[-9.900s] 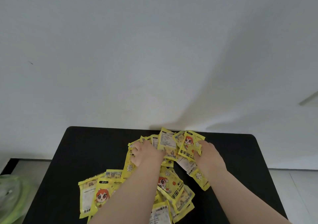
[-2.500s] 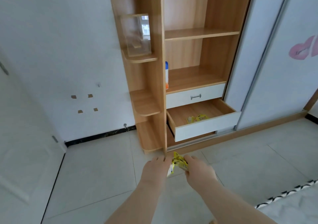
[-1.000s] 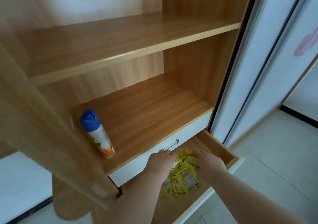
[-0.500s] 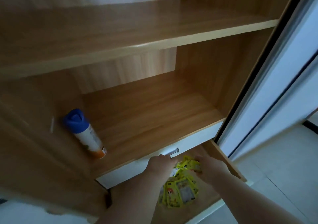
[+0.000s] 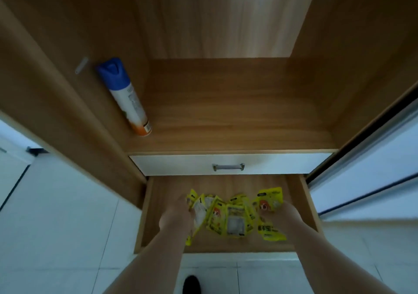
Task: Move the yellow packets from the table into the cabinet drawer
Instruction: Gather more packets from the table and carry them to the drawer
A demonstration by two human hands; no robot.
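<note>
The lower cabinet drawer (image 5: 300,205) is pulled out below me, wooden inside. A loose bunch of yellow packets (image 5: 235,220) with a cartoon print is spread across its middle. My left hand (image 5: 175,218) is at the left end of the bunch and grips a packet that hangs down past my wrist. My right hand (image 5: 288,213) is at the right end and holds an upright packet (image 5: 270,201). The packets hide the fingertips of both hands. Motion blurs the packets, so I cannot tell which of them lie on the drawer bottom.
Above the open drawer is a shut white drawer with a metal handle (image 5: 228,167). A blue-capped spray can (image 5: 126,97) stands at the left of the shelf above it. A white sliding door (image 5: 366,176) is at the right. A dark shoe (image 5: 191,284) is on the tiled floor.
My view has swung down over the drawer. My hands have moved apart inside it, and the bunch of packets has fanned out between them.
</note>
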